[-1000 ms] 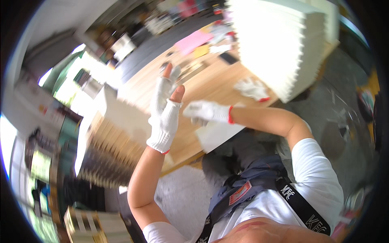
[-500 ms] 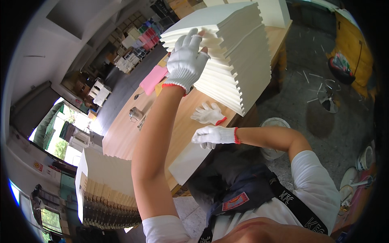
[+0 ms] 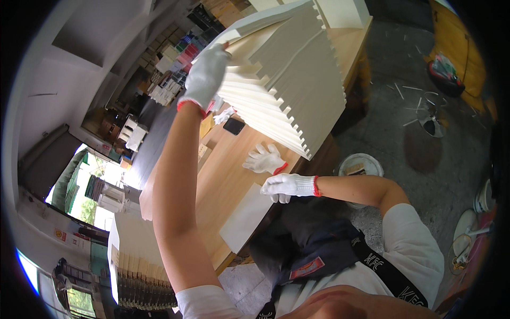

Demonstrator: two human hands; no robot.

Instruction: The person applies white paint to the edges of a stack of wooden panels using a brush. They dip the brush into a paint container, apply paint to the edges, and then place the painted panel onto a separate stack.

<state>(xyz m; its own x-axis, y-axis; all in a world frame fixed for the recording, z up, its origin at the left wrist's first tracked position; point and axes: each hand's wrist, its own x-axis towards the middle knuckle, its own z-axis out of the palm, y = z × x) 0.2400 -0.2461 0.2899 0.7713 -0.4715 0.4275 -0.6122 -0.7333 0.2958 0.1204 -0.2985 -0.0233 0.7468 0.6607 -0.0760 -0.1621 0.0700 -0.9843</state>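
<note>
My left hand (image 3: 206,77), in a white knit glove with a red cuff, closes on the edge of the top white board (image 3: 260,16). That board is tilted, its near side raised off the tall stack of white notched-edge boards (image 3: 308,80). The left fingertips are partly hidden and slightly blurred. My right hand (image 3: 289,185), gloved the same way, hovers by the table's near edge with its fingers curled and nothing visible in them; its palm is hidden. A loose white glove (image 3: 265,158) lies just beyond it, and a flat white sheet (image 3: 245,218) lies beside it.
The wooden table (image 3: 212,196) carries a dark phone (image 3: 234,126) and a crumpled white item (image 3: 223,115). Another board stack (image 3: 143,260) stands at the lower left. A white bucket (image 3: 366,164) is on the floor at the right, with scattered strips (image 3: 404,90) beyond.
My left hand has moved left from the stack's front edge, and the top board has come up with it. My right hand stays curled in nearly the same place. The view has shifted slightly.
</note>
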